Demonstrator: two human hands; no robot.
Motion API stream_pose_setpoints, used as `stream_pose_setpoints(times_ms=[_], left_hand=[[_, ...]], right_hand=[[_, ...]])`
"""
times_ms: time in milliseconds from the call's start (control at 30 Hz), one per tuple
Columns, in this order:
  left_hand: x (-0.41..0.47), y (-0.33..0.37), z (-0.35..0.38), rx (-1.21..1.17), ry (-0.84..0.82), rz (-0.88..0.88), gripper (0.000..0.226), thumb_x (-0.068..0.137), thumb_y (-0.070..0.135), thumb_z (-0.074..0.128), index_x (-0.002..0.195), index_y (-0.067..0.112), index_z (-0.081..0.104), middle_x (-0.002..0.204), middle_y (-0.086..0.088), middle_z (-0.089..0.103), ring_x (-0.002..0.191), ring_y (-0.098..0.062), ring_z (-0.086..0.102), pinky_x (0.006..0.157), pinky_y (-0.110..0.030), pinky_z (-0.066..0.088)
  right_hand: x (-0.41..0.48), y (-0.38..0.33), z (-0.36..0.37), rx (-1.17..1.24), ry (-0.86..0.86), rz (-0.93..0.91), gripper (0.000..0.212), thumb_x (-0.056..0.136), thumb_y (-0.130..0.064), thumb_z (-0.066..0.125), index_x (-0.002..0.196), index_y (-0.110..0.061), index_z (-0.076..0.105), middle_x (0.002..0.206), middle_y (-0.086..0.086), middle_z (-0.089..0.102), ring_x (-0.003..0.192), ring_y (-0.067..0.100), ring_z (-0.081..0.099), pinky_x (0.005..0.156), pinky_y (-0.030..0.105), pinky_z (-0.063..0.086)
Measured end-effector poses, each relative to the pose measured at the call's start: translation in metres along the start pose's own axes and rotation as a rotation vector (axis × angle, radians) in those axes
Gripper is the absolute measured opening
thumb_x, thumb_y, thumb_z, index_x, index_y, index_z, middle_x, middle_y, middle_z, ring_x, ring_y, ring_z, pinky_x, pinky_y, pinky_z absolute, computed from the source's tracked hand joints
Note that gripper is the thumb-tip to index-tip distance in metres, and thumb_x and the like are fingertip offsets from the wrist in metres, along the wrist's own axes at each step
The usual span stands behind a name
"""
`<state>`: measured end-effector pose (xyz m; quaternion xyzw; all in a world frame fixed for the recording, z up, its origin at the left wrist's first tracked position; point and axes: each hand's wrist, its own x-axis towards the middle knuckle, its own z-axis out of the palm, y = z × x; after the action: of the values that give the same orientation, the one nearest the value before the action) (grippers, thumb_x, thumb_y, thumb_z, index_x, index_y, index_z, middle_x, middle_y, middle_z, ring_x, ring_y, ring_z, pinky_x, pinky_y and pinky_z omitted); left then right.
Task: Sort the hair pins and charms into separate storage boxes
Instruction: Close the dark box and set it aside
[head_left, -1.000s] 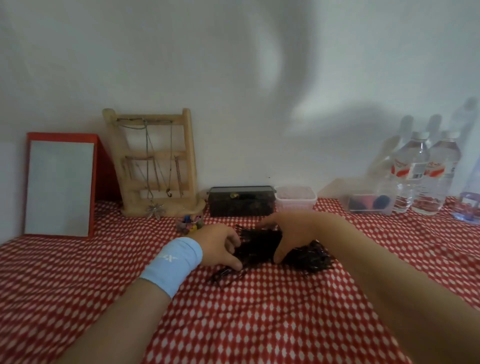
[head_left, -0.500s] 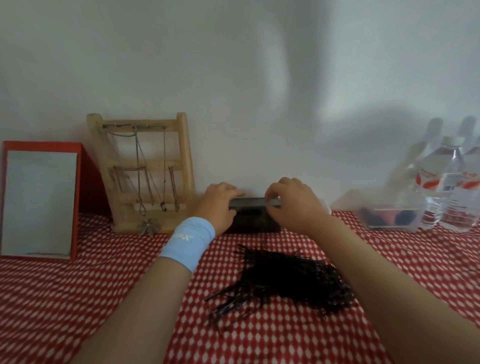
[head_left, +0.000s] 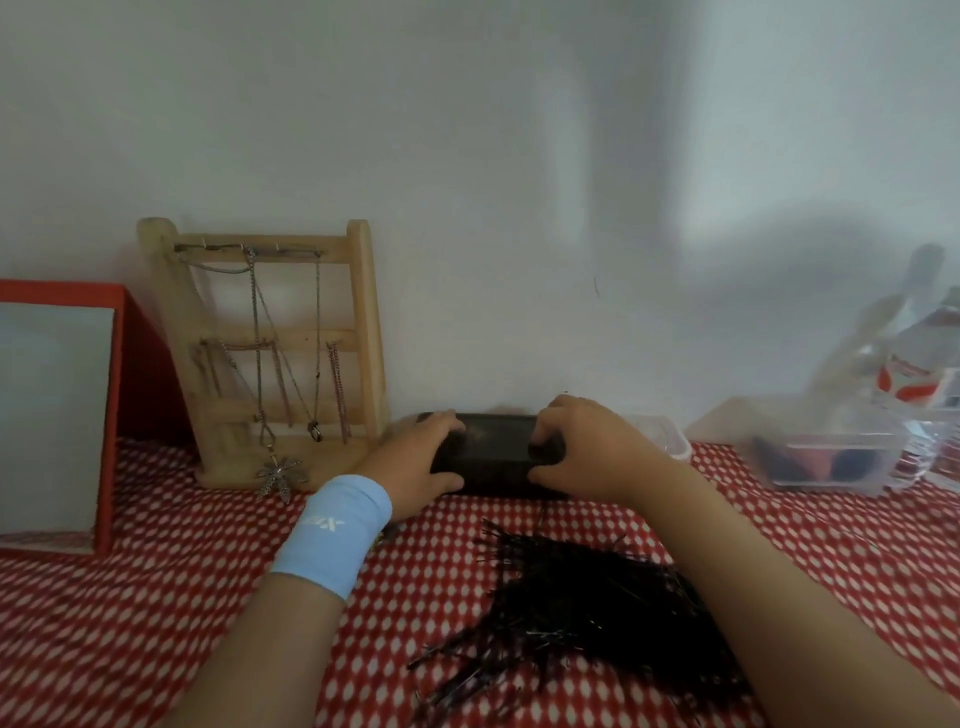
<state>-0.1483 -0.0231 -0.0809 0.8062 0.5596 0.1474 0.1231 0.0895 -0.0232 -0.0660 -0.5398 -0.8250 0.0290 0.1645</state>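
"Gripping what, the left hand (head_left: 415, 460) and right hand (head_left: 589, 457)?"
"Both have their fingers curled round the ends of a black storage box (head_left: 493, 449), far on the table (head_left: 156, 623), against the white wall (head_left: 519, 208)."
"And the hair pins (head_left: 582, 608)?"
"A loose black heap on the red, white-dotted cloth, nearer than the box, partly hidden by the right forearm. A wooden necklace stand (head_left: 363, 338) is far left."

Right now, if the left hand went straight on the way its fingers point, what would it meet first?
The black box, which the left hand grips; past it, likely the wall.
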Motion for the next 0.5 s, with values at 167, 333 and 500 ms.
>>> stream_pose_setpoints(times_ms=[167, 333, 500], left_hand=[[0.004, -0.01, 0.006, 0.122, -0.049, 0.068, 0.061, 0.103, 0.027, 0.046, 0.155, 0.024, 0.015, 0.164, 0.003, 0.003, 0.151, -0.012, 0.0, 0.119, -0.027, 0.0], [0.007, -0.006, 0.007, 0.129, -0.015, 0.054, 0.058, 0.103, 0.023, 0.046, 0.155, 0.023, 0.02, 0.164, 0.003, 0.008, 0.151, -0.013, 0.005, 0.118, -0.027, 0.004], [0.002, -0.003, 0.007, 0.221, 0.021, 0.034, 0.056, 0.104, 0.033, 0.042, 0.155, 0.029, 0.019, 0.163, 0.006, 0.011, 0.15, -0.012, 0.006, 0.12, -0.033, -0.002]], right_hand=[[-0.006, 0.004, 0.002, -0.03, 0.026, -0.015, 0.031, 0.083, -0.045, 0.074, 0.11, -0.032, 0.064, 0.108, -0.012, 0.056, 0.094, 0.01, 0.053, 0.081, 0.026, 0.046], [-0.007, 0.005, 0.009, -0.018, 0.041, 0.01, 0.033, 0.086, -0.042, 0.075, 0.116, -0.031, 0.065, 0.116, -0.011, 0.059, 0.1, 0.014, 0.058, 0.085, 0.029, 0.048], [-0.013, 0.01, 0.009, 0.033, 0.008, 0.022, 0.042, 0.087, -0.035, 0.075, 0.127, -0.032, 0.062, 0.131, -0.011, 0.059, 0.112, 0.015, 0.06, 0.097, 0.032, 0.049]])
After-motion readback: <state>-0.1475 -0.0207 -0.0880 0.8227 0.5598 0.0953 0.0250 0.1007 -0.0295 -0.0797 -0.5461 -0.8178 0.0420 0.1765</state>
